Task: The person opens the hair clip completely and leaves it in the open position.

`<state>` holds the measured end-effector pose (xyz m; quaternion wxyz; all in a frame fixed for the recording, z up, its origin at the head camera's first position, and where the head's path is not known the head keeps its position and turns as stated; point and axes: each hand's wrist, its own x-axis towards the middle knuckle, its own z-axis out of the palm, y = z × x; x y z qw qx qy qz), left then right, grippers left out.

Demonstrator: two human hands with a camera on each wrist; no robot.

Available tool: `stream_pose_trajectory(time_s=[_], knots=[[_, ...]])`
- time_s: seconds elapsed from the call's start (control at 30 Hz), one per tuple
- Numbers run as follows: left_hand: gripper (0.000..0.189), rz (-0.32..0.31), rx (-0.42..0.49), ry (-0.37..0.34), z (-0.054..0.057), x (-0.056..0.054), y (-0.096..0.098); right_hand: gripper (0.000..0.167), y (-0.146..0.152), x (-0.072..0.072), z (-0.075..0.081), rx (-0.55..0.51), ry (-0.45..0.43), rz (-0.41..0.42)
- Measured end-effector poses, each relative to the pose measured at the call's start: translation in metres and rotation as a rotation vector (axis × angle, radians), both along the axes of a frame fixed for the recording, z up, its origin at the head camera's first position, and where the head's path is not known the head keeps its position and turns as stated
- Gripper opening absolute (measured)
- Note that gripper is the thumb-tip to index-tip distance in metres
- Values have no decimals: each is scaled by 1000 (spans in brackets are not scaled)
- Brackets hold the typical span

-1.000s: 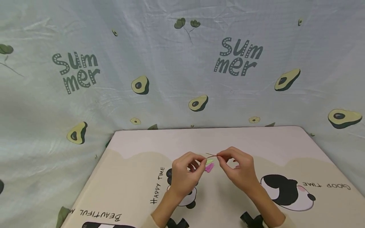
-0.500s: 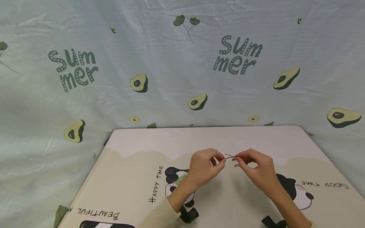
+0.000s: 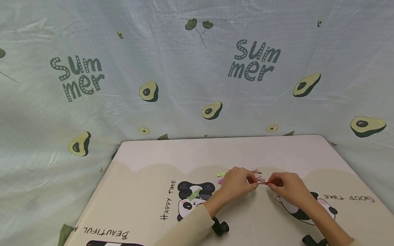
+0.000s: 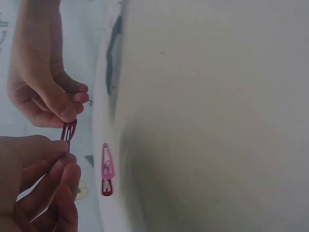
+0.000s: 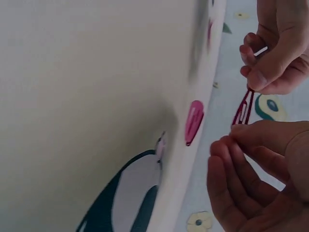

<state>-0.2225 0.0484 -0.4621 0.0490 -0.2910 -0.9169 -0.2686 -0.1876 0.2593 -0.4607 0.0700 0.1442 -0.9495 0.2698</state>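
Both hands hold one dark red snap hair clip (image 4: 68,131) between them, low above the table. My left hand (image 3: 239,181) pinches one end between thumb and index finger. At the other end, the thumb and forefinger of my right hand (image 3: 287,184) grip the clip. Its slotted frame shows in the right wrist view, where the left hand (image 5: 277,53) is above and the right hand (image 5: 260,169) below. Just behind the fingers, more red hair clips (image 3: 256,172) lie on the table. A pink hair clip (image 3: 220,180) is partly hidden by the left hand.
A light green hair clip (image 3: 221,174) lies beside the pink one. The table (image 3: 191,152) has a cover printed with pandas and lettering. Behind its far edge hangs a pale curtain (image 3: 178,68) with avocado prints. Dark wrist-camera mounts (image 3: 221,227) sit under the forearms.
Both hands have moved right and lowered toward the table, carrying the red hair clip. The clip's two parts stood apart earlier. Red, pink and green clips on the table show more now.
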Motion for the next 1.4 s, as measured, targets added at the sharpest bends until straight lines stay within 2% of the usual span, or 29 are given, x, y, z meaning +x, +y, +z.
stream_pose_trajectory(time_s=[0.1,0.2,0.3,0.43,0.77,1.17,1.4], knots=[[4,6,-67,-41,-6,-3,6,8,4,-5,-8,39,-59,13],[4,9,-90,-72,-12,-4,10,11,6,-8,-14,45,-91,18],[6,26,-117,-68,-17,-4,13,13,6,-11,-19,46,-102,26],[8,64,-135,-25,-22,-4,15,13,5,-15,-24,43,-92,28],[9,84,-187,42,-26,-1,19,8,1,-18,-25,22,-137,-24],[7,95,-205,39,-27,-1,18,6,0,-19,-23,25,-159,-18],[4,97,-159,21,-27,-3,15,7,3,-17,-14,9,-190,7]])
